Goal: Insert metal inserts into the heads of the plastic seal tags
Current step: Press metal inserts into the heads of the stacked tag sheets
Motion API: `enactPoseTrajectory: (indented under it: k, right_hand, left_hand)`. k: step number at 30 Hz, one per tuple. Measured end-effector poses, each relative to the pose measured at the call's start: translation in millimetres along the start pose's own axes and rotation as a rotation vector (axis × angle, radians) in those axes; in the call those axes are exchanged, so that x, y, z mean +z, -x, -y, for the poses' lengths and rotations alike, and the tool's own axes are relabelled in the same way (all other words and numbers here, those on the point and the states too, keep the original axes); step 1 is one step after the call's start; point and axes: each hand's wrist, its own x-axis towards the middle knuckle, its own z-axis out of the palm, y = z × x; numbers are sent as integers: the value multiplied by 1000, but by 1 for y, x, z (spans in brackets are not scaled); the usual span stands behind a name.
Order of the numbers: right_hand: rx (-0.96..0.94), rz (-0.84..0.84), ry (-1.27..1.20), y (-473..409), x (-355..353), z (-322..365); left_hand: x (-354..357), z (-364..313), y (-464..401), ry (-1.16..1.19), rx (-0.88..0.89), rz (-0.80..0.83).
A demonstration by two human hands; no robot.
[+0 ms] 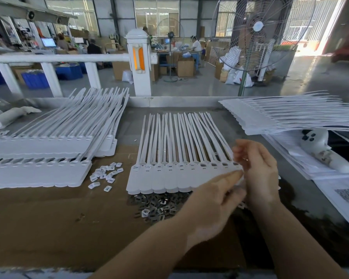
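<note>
A joined strip of white plastic seal tags [169, 178] lies flat in the middle of the bench, tails pointing away from me. A pile of small metal inserts [159, 206] sits just below its near edge. My left hand [212, 200] reaches over the pile, fingertips pinched at the strip's right end. My right hand [258, 170] hovers over the same right end, fingers curled by the last tag heads. Whether either hand holds an insert is hidden by the fingers.
Stacks of tag strips [48, 150] lie at the left, and another stack [290, 115] at the right. Small white plastic caps [106, 175] are scattered between. A white bottle-like object [322, 152] lies on papers at the right. A standing fan [256, 27] rises behind the bench.
</note>
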Motion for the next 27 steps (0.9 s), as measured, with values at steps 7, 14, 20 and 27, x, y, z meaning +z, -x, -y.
enactPoseTrajectory:
  k: [7,14,20,27]
  right_hand:
    - [342,-157,-456,-15,1,12]
    - [301,-135,-246,-16,7,10]
    - [51,225,320,4,-6,5]
    - [-183,664,816,28,-10,13]
  left_hand:
    - [23,-3,-6,-60,54,108]
    - [4,7,-7,-196,-18,-19]
    - [-45,39,2,-361,-182,-387]
    - [-79,81,23,-496,-443,-676]
